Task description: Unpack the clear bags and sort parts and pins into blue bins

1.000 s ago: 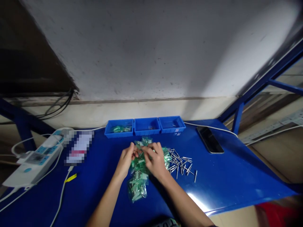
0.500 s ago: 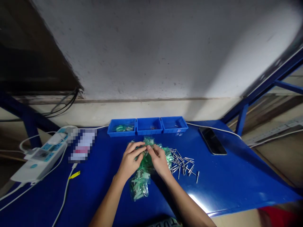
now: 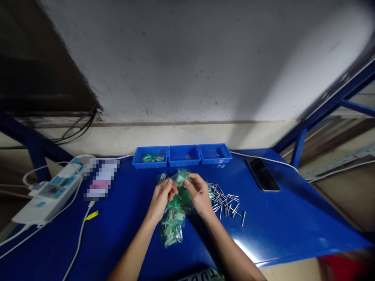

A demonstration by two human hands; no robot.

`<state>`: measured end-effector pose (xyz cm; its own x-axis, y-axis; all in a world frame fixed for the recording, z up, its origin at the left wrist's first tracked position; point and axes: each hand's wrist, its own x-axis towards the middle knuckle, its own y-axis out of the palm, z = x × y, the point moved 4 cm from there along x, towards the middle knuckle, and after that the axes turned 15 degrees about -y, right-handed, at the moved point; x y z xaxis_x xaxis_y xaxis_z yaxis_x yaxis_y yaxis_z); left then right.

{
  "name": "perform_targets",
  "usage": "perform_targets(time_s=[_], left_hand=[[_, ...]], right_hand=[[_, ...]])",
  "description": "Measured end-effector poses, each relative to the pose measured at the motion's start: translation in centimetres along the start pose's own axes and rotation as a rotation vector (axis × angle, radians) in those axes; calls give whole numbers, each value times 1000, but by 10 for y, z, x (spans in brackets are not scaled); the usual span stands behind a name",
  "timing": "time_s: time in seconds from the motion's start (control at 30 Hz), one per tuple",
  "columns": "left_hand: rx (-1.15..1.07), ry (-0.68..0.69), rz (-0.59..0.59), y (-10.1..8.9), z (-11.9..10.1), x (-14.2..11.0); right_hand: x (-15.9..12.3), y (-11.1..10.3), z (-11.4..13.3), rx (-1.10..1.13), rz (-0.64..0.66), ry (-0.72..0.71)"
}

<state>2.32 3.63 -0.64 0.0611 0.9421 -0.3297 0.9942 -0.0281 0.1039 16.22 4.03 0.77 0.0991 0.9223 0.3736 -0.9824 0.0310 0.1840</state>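
Note:
My left hand and my right hand are both pinched on a small clear packet with green parts, held just above a pile of such green packets on the blue table. The fingers of both hands are closed on the packet's two ends. Right of the pile lies a scatter of small metal pins.
Three small blue bins stand in a row at the back; the left one holds green parts. A dark phone lies at the right. A white power strip with cables and a blurred card sit at the left.
Both hands have lifted a little from the pile and now hold one packet up between them; a second ago they were down among the packets.

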Motion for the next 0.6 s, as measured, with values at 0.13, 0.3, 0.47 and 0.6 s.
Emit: perform_targets(time_s=[0.13,0.3,0.47,0.6], left_hand=[[-150,-269,100,3,8,3],[-327,-303,144,2,5,4],[-213,-83,0,-3,4,7],[71,211,-273,-13,-7,2]], right_hand=[[0,3,13,-118,180,-172],[4,0,26,-212,260,-352],[7,-10,14,-235,30,-246],[7,-11,-2,-63,-3,185]])
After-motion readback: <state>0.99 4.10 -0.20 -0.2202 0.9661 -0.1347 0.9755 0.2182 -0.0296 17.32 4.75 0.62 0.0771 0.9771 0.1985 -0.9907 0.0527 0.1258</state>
